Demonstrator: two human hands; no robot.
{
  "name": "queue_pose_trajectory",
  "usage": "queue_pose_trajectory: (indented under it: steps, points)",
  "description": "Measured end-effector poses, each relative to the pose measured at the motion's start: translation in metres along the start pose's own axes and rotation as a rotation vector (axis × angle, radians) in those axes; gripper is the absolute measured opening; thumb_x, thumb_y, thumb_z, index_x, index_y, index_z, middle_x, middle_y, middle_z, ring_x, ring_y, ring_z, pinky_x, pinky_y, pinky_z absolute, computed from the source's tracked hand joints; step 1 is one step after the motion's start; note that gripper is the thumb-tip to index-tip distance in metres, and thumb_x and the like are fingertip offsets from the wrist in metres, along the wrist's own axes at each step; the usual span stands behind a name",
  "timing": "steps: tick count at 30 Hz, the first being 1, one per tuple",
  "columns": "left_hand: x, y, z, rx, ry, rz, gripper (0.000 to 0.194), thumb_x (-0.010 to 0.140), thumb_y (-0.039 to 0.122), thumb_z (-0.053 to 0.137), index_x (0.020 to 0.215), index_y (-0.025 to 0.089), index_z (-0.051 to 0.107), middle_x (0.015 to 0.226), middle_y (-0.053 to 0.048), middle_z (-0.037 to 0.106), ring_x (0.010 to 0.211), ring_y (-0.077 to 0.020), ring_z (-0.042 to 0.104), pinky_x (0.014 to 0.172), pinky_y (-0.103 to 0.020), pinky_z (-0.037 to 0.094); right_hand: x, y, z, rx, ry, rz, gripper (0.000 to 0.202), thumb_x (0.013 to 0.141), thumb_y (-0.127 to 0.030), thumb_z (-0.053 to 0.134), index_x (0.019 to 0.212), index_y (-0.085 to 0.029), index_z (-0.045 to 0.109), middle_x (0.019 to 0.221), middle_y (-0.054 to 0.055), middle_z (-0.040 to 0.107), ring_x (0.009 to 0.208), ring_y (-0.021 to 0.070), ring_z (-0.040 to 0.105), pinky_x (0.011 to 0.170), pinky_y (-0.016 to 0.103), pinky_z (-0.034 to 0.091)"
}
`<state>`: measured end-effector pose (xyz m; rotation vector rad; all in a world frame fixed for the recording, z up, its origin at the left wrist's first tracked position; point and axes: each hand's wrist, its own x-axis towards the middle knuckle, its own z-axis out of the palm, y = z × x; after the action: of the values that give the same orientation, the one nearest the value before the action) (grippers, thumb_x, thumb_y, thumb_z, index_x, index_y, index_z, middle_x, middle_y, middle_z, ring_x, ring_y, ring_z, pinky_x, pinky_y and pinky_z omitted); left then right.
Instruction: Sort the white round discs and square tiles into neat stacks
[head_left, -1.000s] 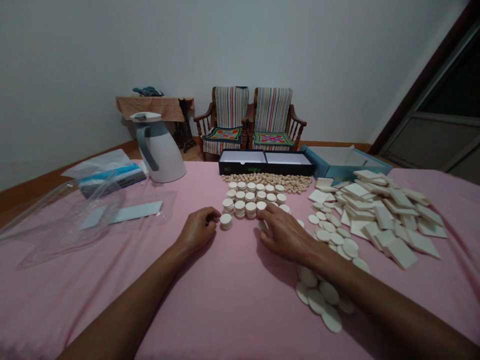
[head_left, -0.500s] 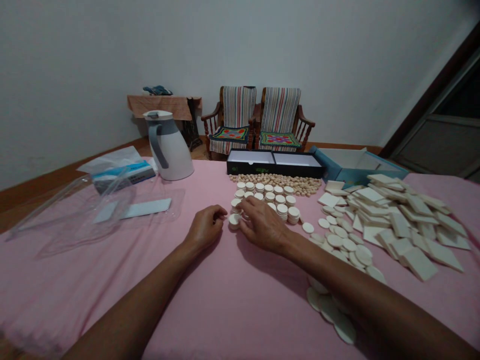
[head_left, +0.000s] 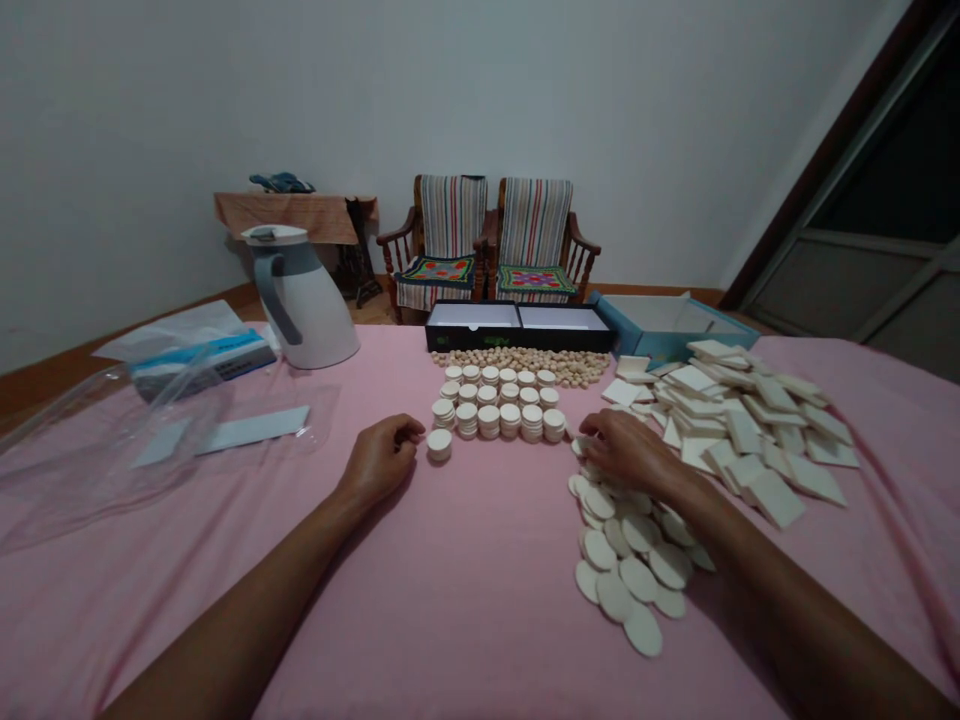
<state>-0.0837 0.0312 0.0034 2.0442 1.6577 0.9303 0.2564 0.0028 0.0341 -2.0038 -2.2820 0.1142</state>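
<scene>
Several stacks of pale round discs (head_left: 488,421) stand in rows on the pink cloth. In front of their left end is a separate short stack (head_left: 439,445). Beside that stack rests my left hand (head_left: 381,458), its fingers curled inward; whether they hold anything is hidden. My right hand (head_left: 626,448) reaches over the top of a loose heap of discs (head_left: 616,597), fingers bent down at the discs near its tips. Whether a disc is gripped cannot be made out.
Small wooden beads (head_left: 525,360) lie behind the stacks, before a black box (head_left: 480,340). Square tiles (head_left: 742,420) are heaped right, near a blue box (head_left: 660,340). A white jug (head_left: 322,320), a blue packet (head_left: 202,365) and clear plastic packaging (head_left: 322,425) are left.
My right hand has moved from the stacks rightward to the loose discs, uncovering the rows and the separate stack. My left hand stays beside that stack. The camera view has shifted slightly right.
</scene>
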Motion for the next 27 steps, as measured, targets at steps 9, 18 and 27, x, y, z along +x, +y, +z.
queue_pose_trajectory:
  steps: [9,18,27]
  points:
    - [0.0,-0.002,0.002,0.013,0.002,-0.016,0.025,0.066,0.016,0.046,0.082,0.018,0.066,0.079,-0.002,0.07,0.073,-0.0168,0.065,0.069,-0.027,0.048,0.0,-0.005,0.015,0.029,0.038,0.031,0.022,0.076,-0.023,0.053,0.094,-0.017,0.063,0.091,0.009,0.062,0.084,0.0204,0.058,0.067,0.027,0.035]
    - [-0.001,0.001,0.0,0.006,-0.003,0.015,0.027,0.065,0.013,0.046,0.082,0.018,0.067,0.08,-0.003,0.071,0.073,-0.0167,0.064,0.069,-0.027,0.048,-0.007,-0.023,-0.017,-0.001,0.055,0.048,0.022,0.081,-0.029,0.052,0.097,-0.019,0.062,0.093,0.007,0.065,0.084,0.0206,0.059,0.062,0.027,0.032]
    - [-0.002,0.0,0.001,-0.001,-0.008,0.04,0.028,0.067,0.009,0.046,0.082,0.018,0.067,0.079,-0.002,0.07,0.073,-0.0162,0.064,0.069,-0.026,0.047,-0.004,-0.022,0.004,-0.138,-0.067,0.082,0.022,0.078,-0.03,0.053,0.093,-0.017,0.062,0.095,0.012,0.064,0.085,0.0249,0.06,0.056,0.029,0.028]
